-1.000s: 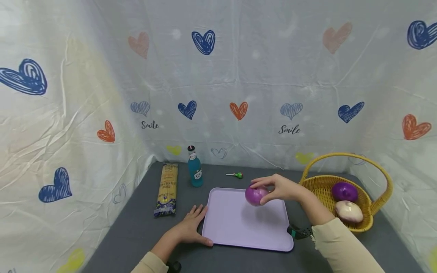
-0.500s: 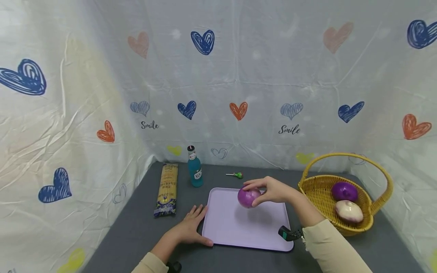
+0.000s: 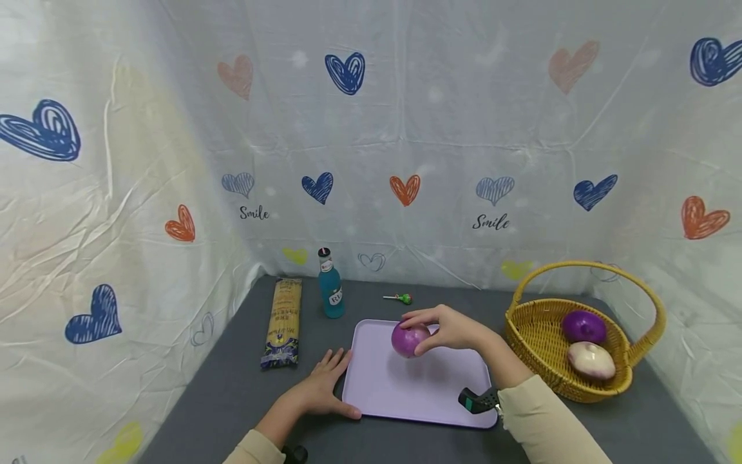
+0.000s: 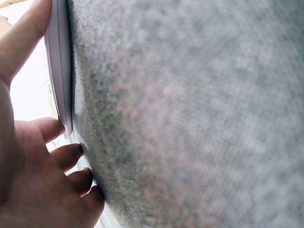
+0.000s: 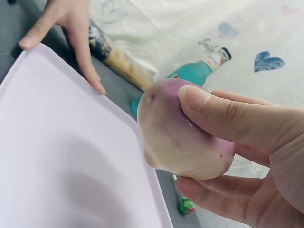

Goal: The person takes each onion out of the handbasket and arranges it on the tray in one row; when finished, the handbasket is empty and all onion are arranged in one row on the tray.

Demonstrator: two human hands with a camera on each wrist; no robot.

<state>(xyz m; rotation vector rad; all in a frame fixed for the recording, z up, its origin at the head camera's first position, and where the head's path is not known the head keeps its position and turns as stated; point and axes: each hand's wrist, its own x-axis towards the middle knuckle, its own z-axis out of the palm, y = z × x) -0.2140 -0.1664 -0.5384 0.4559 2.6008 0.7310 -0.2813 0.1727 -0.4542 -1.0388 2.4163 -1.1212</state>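
Observation:
My right hand (image 3: 449,327) pinches a round purple-and-white onion-like vegetable (image 3: 407,341) between thumb and fingers. It hangs above the left-middle of a pale lilac tray (image 3: 417,399), whose surface carries its shadow. The right wrist view shows the vegetable's (image 5: 175,137) cream underside and a small nub. My left hand (image 3: 324,386) lies with spread, fairly straight fingers at the tray's left side. Its thumb touches the near left corner and its fingers the left edge; in the left wrist view, the hand (image 4: 42,166) is beside the tray rim (image 4: 59,61).
A yellow wicker basket (image 3: 530,357) at the right holds a purple vegetable (image 3: 584,327) and a whitish one (image 3: 591,359). Behind the tray lie a green lollipop (image 3: 404,298) and an upright blue bottle (image 3: 331,290). A yellow noodle packet (image 3: 284,319) lies at the left.
My right hand has carried the purple-and-white vegetable leftward over the tray and slightly nearer to me. My left hand has stayed at the tray's edge.

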